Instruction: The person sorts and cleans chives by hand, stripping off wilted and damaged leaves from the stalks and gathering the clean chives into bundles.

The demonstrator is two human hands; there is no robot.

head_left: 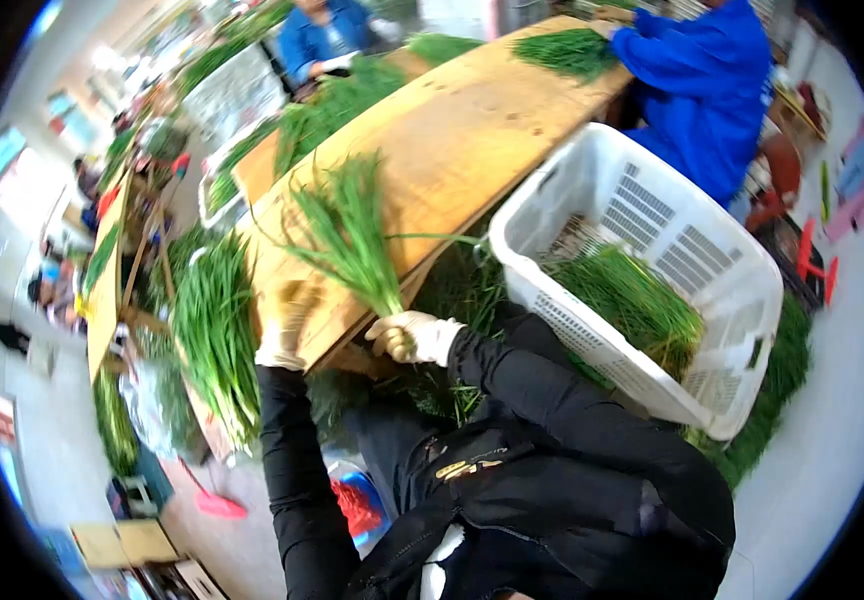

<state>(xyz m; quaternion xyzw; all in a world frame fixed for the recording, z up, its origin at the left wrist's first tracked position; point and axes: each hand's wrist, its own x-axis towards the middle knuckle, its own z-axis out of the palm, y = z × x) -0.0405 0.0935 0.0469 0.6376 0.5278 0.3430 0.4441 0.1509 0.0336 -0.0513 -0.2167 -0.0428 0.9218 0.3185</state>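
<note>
My right hand (414, 338), in a pale work glove, is closed round the lower stems of a bunch of chives (344, 215). The long green leaves fan up and away over the wooden table (442, 130), with one blade sticking out to the right. To the left, at the near edge of the table, is my left hand (288, 322), also gloved. Motion smears its fingers, so their pose is unclear, and I see nothing held in it. Close by on its left lies a big heap of chives (217, 330), stems towards me.
A white plastic basket (632, 375) with cut greens (637, 305) stands at my right. Across the table, a co-worker in blue (697, 90) handles another bunch (567, 52); a second person (327, 40) works farther back. Loose greens (462, 290) hang below the table edge.
</note>
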